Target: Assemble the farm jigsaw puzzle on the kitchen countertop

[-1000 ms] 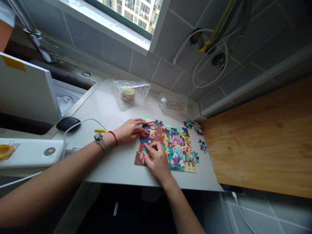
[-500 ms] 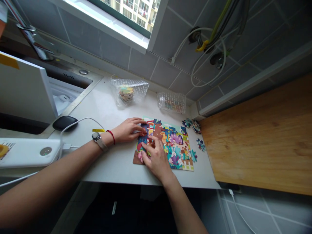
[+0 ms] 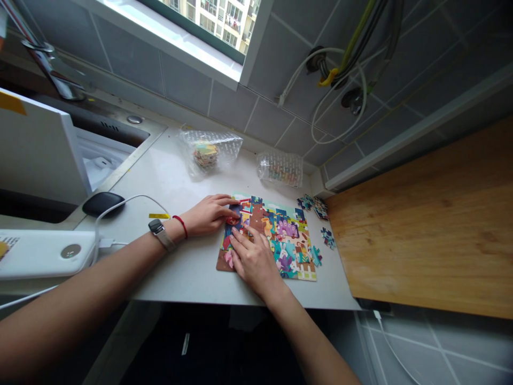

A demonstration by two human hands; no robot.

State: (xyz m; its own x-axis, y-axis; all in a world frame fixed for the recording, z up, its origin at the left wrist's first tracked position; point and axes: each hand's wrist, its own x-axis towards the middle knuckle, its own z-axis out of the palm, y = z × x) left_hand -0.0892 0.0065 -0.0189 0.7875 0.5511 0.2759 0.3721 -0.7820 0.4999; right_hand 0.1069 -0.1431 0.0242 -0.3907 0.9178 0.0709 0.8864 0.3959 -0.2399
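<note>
A colourful jigsaw puzzle (image 3: pixel 287 229) with animal pictures lies flat on the white counter. My left hand (image 3: pixel 212 215) rests at its upper left edge, fingers stretched out over the dark blue pieces. Flat on the lower left part lies my right hand (image 3: pixel 256 261), its fingers extended and covering some pieces. Neither hand shows a piece held between its fingers. A loose teal puzzle piece (image 3: pixel 316 255) touches the puzzle's right side, and another loose piece (image 3: pixel 327 238) lies a little farther right.
Several loose pieces (image 3: pixel 319 207) are heaped by the wooden board (image 3: pixel 420 230). Two clear bags with pieces stand behind: one bag (image 3: pixel 206 155) left, one bag (image 3: pixel 280 168) right. A black mouse-like object (image 3: pixel 103 204), a white power bank (image 3: pixel 44 254) and a cable lie left, near the sink.
My right hand's fingers have flattened and spread over the puzzle, where they were more curled before. My left hand stays nearly in place. The whole view has shifted slightly.
</note>
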